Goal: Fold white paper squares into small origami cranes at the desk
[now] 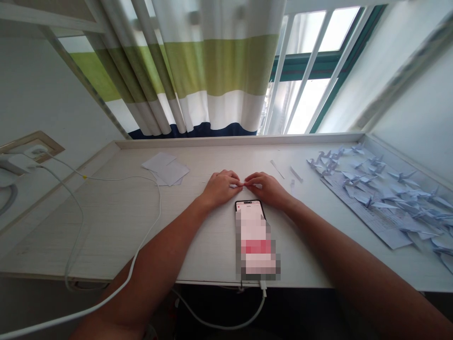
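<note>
My left hand (pixel 222 188) and my right hand (pixel 266 189) meet fingertip to fingertip over the white table (pixel 205 241), just beyond the phone. Both are closed in a pinch around a small piece of white paper (pixel 244 185), mostly covered by the fingers. Several loose white paper sheets (pixel 166 169) lie to the left of my left hand. Narrow paper strips (pixel 296 174) rest beyond and to the right of my right hand. Many folded paper cranes (pixel 370 202) cover the table's right side, some of them on a printed sheet (pixel 384 231).
A phone (pixel 253 236) with a lit screen lies at the front middle, a cable (pixel 264 288) plugged into its near end. Another white cable (pixel 159 208) runs from the wall socket (pixel 35 146) across the left side and over my left forearm. A raised ledge (pixel 212 141) borders the back.
</note>
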Available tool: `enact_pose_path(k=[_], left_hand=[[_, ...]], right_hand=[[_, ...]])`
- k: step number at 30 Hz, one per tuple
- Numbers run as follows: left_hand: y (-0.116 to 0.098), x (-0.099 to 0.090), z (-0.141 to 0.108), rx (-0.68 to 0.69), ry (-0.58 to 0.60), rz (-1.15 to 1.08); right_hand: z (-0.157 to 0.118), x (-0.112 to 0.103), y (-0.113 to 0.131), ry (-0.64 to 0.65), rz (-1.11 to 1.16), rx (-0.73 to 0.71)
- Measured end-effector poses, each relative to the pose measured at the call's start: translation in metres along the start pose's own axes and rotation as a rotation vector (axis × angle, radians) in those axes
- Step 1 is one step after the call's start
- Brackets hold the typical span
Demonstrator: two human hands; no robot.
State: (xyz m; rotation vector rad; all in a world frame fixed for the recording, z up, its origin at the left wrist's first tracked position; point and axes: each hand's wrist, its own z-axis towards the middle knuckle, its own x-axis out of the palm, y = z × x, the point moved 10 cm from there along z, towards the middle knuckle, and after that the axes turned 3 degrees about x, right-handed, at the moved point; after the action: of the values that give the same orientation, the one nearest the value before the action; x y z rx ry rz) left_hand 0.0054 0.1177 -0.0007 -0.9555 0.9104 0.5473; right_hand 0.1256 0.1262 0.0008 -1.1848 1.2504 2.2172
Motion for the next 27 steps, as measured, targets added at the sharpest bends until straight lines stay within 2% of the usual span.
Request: enact_pose_path(k=[7, 12, 19, 27], left_hand=[[-0.013, 0.000, -0.006, 0.122, 0.083, 0.140], [-0.010, 0.001, -0.005, 0.144, 0.076, 0.059], [-0.009, 0.002, -0.003, 0.150, 0.072, 0.029], [-0.013, -0.003, -0.003, 0.170, 0.034, -0.074]], right_hand=[[-0.003, -0.006, 0.001, 0.009, 0.033, -0.025], [-0.004, -0.007, 0.004, 0.033, 0.056, -0.053], [0.001, 0.000, 0.004, 0.021, -0.064, -0.091], [0.005, 0.000, -0.001, 0.008, -0.083, -0.027]])
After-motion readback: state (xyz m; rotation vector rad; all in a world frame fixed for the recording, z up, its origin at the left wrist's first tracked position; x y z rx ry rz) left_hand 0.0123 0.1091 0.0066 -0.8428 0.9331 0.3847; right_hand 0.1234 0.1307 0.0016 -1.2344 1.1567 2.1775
